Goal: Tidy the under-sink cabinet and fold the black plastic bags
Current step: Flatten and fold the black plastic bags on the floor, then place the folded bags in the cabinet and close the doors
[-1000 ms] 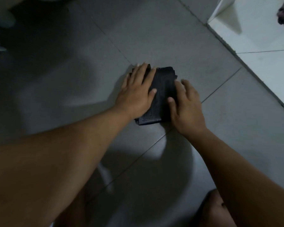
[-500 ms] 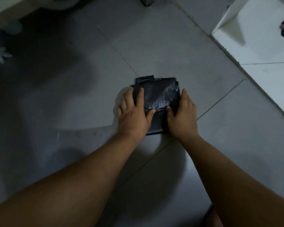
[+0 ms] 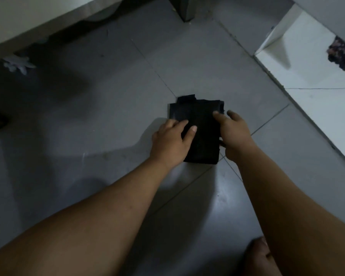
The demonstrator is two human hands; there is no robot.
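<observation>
A black plastic bag (image 3: 199,120), folded into a small thick rectangle, lies on the grey tiled floor (image 3: 108,108) in the middle of the view. My left hand (image 3: 170,141) rests on the bag's left side, its fingers and thumb lying on top. My right hand (image 3: 234,134) is at the right edge; the thumb lies on top and a finger curls under the edge, so it grips the bag. The bag's near right corner is hidden by that hand.
A pale cabinet base (image 3: 48,18) runs across the top left, a crumpled white item (image 3: 18,62) on the floor below it. A dark post (image 3: 184,8) stands at top centre. A white raised step (image 3: 317,80) with a dark patterned cloth (image 3: 343,54) is on the right.
My left hand has slid back toward the bag's left edge. My right hand has shifted from lying on the bag to taking hold of its right edge. The camera has tilted up.
</observation>
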